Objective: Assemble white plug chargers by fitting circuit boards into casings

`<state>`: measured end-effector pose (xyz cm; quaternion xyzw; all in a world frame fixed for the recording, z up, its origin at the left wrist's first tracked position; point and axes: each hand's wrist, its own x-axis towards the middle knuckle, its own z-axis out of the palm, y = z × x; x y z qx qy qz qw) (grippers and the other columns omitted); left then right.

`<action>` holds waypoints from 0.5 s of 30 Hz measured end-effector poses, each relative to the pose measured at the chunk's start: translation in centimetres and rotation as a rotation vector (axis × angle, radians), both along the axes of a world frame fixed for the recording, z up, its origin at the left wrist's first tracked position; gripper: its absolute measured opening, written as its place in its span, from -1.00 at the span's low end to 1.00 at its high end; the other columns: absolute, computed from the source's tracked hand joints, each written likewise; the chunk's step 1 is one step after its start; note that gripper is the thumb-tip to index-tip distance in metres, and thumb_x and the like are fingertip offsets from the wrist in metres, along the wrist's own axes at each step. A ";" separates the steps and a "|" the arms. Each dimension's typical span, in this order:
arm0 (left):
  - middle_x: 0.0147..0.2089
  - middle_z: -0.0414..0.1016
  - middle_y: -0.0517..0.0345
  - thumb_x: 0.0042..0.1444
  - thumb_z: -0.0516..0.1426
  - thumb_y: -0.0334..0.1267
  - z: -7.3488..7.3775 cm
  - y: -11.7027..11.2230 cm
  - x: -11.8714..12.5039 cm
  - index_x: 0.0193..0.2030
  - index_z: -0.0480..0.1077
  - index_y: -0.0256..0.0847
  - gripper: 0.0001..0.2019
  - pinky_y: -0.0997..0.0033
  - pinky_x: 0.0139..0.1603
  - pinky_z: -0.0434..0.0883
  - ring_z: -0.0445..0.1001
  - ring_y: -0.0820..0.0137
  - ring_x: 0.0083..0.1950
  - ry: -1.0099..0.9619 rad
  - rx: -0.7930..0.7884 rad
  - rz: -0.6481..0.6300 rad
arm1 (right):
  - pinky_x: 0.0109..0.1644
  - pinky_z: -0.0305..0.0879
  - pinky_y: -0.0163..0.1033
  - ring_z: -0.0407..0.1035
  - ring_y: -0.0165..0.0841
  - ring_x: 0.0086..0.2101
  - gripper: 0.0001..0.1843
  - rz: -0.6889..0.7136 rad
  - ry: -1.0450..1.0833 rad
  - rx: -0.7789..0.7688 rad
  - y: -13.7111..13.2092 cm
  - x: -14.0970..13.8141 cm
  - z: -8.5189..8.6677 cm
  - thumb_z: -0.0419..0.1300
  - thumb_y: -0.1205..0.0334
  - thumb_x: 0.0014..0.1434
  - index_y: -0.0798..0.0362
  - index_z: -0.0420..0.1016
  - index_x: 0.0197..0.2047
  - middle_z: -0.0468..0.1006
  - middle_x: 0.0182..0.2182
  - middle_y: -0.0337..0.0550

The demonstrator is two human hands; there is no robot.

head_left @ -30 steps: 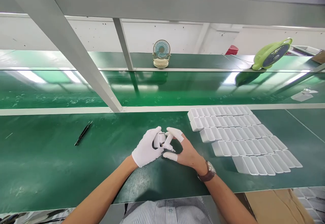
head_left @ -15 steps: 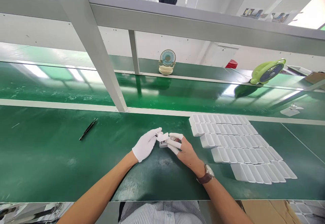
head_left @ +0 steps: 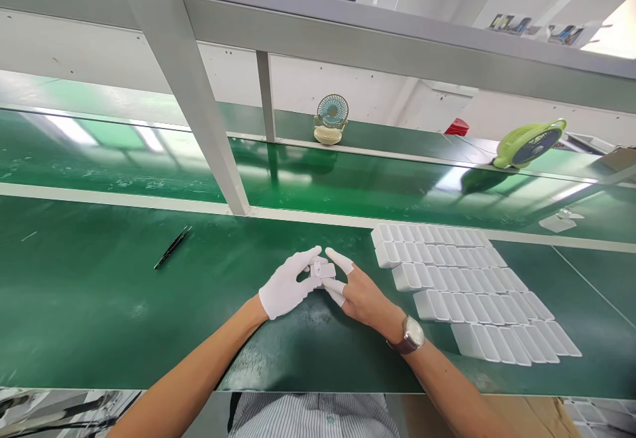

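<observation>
Your left hand (head_left: 287, 287), in a white glove, and your right hand (head_left: 358, 293), bare with white cots on the fingertips (head_left: 342, 260), meet over the green bench (head_left: 99, 305). Both pinch 1 small white case (head_left: 324, 270) between them, held just above the bench surface, straight ahead of you. Neither hand is released; each grasps the case from its own side. Just right of your right hand lie 5 staggered rows of white cases (head_left: 472, 292), flat on the bench. Black tweezers (head_left: 172, 247) lie well apart to the left. A wristwatch (head_left: 411, 336) sits on your right wrist.
</observation>
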<state>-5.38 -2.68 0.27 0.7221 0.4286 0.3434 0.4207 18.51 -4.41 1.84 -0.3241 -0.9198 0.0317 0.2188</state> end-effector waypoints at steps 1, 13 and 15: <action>0.30 0.43 0.14 0.28 0.18 -0.20 0.0 0.0 0.0 0.43 0.18 0.03 -0.41 0.07 0.40 0.33 0.41 0.27 0.27 0.007 -0.013 0.004 | 0.24 0.42 0.15 0.20 0.04 0.30 -0.43 0.017 -0.025 0.009 0.1 0.0 0.0 0.18 0.46 0.28 -0.05 0.37 0.32 -0.01 0.46 0.15; 0.18 0.48 0.06 0.21 0.28 -0.02 0.1 0.9 -0.3 0.23 0.44 -0.03 -0.53 0.10 0.28 0.44 0.48 0.19 0.18 -0.183 -0.205 -0.014 | -0.11 0.57 0.00 0.52 -0.17 -0.17 -0.46 0.088 -0.066 0.023 1.4 0.5 -1.3 0.14 0.37 0.32 -0.20 0.39 0.32 0.32 0.35 -0.01; 0.15 0.47 0.06 0.21 0.28 -0.02 0.0 1.1 -0.5 0.20 0.48 0.01 -0.57 0.09 0.31 0.40 0.44 0.20 0.19 -0.141 -0.109 -0.002 | -0.10 0.56 -0.03 0.52 -0.20 -0.18 -0.49 0.096 -0.063 0.022 1.3 0.3 -1.2 0.13 0.34 0.35 -0.19 0.39 0.32 0.36 0.32 -0.03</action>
